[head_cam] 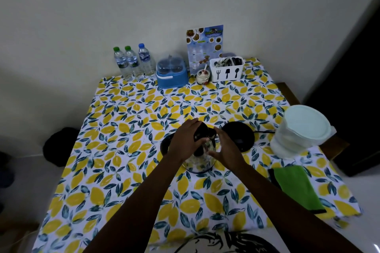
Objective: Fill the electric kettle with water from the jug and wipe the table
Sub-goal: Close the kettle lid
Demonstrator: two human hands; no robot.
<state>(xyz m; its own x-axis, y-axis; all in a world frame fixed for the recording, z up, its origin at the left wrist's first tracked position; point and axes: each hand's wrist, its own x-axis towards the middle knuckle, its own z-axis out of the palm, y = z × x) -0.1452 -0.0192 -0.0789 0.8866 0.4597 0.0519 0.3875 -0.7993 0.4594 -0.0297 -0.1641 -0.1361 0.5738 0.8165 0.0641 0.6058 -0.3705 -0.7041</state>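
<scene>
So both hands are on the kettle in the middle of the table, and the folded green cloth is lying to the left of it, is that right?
Not quite. In the head view, both hands, left hand and right hand, are on the kettle, but the folded green cloth lies to its right, below the jug.

Yellow lemons with blue-green leaves pattern the white tablecloth (127,150); green cloth (296,187), pale-lidded jug (298,131), black kettle base (239,135)
</scene>
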